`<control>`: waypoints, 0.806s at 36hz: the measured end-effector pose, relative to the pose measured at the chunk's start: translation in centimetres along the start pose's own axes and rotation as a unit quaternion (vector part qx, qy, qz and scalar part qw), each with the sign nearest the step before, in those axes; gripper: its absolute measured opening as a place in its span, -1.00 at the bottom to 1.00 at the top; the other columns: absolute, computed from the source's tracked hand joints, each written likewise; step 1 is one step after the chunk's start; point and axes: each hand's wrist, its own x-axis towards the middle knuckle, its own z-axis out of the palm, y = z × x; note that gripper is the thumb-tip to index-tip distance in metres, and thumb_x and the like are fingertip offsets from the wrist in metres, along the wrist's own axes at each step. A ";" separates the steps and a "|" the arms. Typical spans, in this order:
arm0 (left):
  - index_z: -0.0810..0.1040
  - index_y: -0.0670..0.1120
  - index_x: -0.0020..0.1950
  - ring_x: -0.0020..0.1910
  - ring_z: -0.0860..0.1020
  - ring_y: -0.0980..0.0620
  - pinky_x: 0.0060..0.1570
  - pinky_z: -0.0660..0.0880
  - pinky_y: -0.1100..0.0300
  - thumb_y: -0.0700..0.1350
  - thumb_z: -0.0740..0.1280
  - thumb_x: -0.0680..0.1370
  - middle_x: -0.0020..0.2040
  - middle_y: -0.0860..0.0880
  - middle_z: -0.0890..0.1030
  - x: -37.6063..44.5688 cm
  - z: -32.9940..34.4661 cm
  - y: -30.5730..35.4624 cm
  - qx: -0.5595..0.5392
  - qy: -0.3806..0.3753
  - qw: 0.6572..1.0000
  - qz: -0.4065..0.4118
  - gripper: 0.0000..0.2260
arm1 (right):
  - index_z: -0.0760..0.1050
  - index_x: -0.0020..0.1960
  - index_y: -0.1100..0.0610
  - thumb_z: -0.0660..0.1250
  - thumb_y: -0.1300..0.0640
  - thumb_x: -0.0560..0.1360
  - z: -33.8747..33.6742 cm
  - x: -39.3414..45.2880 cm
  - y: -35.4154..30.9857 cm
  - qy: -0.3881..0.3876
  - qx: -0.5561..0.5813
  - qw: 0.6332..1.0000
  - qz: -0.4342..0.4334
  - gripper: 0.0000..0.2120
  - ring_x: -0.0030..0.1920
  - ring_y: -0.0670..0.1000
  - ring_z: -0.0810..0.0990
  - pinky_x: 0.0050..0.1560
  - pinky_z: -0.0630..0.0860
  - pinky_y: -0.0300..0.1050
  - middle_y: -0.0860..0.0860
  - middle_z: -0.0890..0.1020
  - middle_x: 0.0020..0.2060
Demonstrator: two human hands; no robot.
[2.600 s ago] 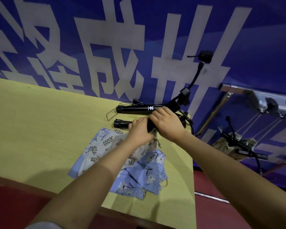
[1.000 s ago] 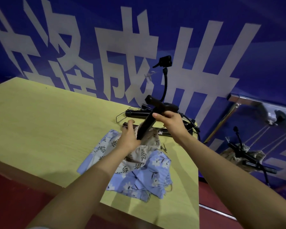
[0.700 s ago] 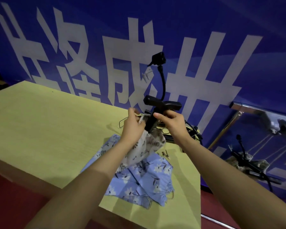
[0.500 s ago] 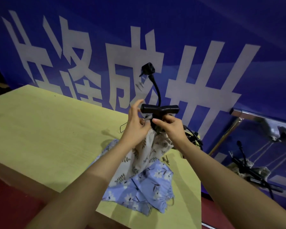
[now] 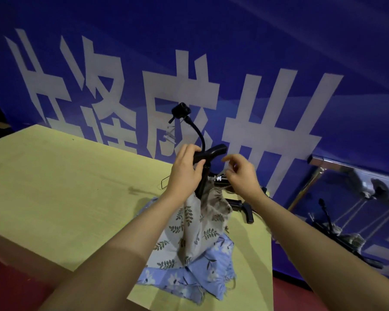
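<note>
A black stand with a T-shaped handle [image 5: 215, 151] and a gooseneck ending in a small clamp head [image 5: 180, 110] stands upright inside a grey leaf-print fabric pouch [image 5: 195, 230]. My left hand [image 5: 184, 173] grips the handle's left end and the stem just above the pouch mouth. My right hand [image 5: 241, 176] hovers just right of the stem with curled fingers, pinching what looks like a thin cord at the pouch mouth. The pouch's bottom rests on a blue floral cloth [image 5: 189, 279] on the yellow table [image 5: 65, 187].
More black stand parts [image 5: 245, 207] lie on the table behind the pouch, near its right edge. A blue banner with white characters [image 5: 267, 97] hangs close behind. A metal rack [image 5: 346, 176] with dark gear stands at right, below table level.
The stand was lifted from lying on the table to upright, and the pouch was drawn up around its stem. My right hand let go of the handle and moved to the pouch mouth.
</note>
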 end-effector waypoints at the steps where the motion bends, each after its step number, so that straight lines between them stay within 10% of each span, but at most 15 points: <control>1: 0.46 -0.23 0.07 -0.02 0.47 0.01 -0.08 0.30 0.38 -0.27 0.32 0.53 0.01 -0.07 0.46 0.1 0.0 -0.1 0.001 -0.008 1.000 0.009 -0.86 | 0.50 0.11 0.14 0.23 0.37 0.50 -0.2 0.2 -0.1 0.039 -0.009 0.999 -0.012 -0.75 -0.24 -0.09 0.44 -0.24 0.39 -0.27 -0.01 0.48 -0.19; 6: 0.47 -0.21 0.05 -0.01 0.48 0.01 -0.10 0.35 0.49 -0.26 0.32 0.53 -0.03 0.05 0.39 0.8 0.0 0.1 0.000 -0.018 1.000 0.017 -0.88 | 0.47 0.04 0.12 0.26 0.15 0.57 -0.7 1.4 -2.3 0.117 0.082 0.990 -0.012 -0.92 -0.31 0.06 0.56 -0.32 0.54 -0.12 0.05 0.55 -0.23; 13: 0.48 -0.19 0.09 0.06 0.47 -0.05 -0.08 0.30 0.38 -0.25 0.30 0.53 0.04 -0.05 0.45 1.8 -0.7 0.2 0.031 -0.034 0.999 0.008 -0.86 | 0.32 -0.36 0.08 0.32 0.05 0.53 -1.9 3.4 -6.6 0.170 0.154 0.973 -0.008 -0.66 -0.46 -0.11 0.31 -0.40 0.31 -0.29 -0.06 0.35 -0.50; 20: 0.45 -0.06 0.25 0.10 0.44 -0.12 -0.07 0.42 0.06 -0.12 0.22 0.57 0.13 -0.07 0.42 2.3 -1.8 0.1 0.206 -0.079 0.975 -0.036 -0.75 | 0.31 -0.37 0.06 0.31 0.05 0.53 -2.7 4.5 -9.4 0.205 0.090 0.971 -0.085 -0.66 -0.45 -0.10 0.30 -0.36 0.32 -0.12 -0.07 0.36 -0.50; 29: 0.45 -0.14 0.21 0.23 0.31 -0.11 0.24 0.26 0.04 0.13 0.16 0.56 0.21 -0.07 0.38 2.9 -2.1 1.5 0.306 -0.073 0.949 0.007 -0.60 | 0.53 -0.26 0.35 0.24 0.12 0.58 -2.4 5.2 -11.7 0.161 0.171 0.971 -0.053 -0.65 -0.59 -0.20 0.35 -0.48 0.32 -0.44 -0.04 0.39 -0.55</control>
